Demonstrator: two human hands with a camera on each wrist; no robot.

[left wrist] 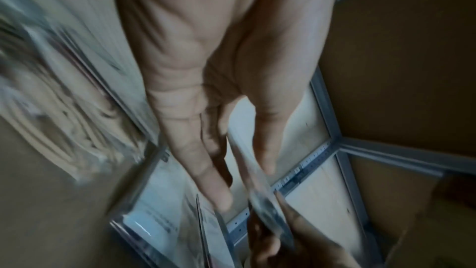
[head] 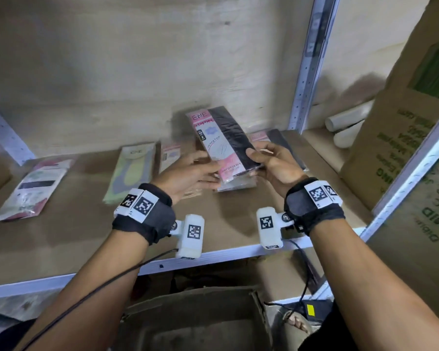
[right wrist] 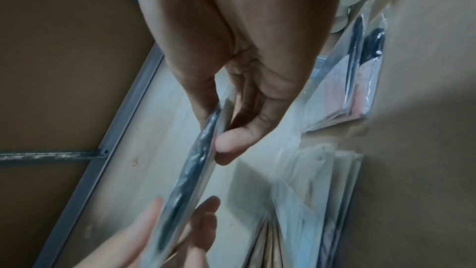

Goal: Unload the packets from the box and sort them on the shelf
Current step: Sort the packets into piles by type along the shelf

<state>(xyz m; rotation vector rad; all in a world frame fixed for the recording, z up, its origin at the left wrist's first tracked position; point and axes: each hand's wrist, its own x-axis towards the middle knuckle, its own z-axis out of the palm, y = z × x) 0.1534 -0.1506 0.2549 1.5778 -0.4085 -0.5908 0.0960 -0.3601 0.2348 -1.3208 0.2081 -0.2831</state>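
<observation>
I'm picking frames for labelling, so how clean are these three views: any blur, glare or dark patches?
Head view: the pink and black packet reads fairly sharp, shelf edges bend with wide-angle distortion, the corners fall dim. Left wrist view: heavy motion smear at left, left hand soft. Right wrist view: right hand dark, packets blurred, small glare on plastic.
</observation>
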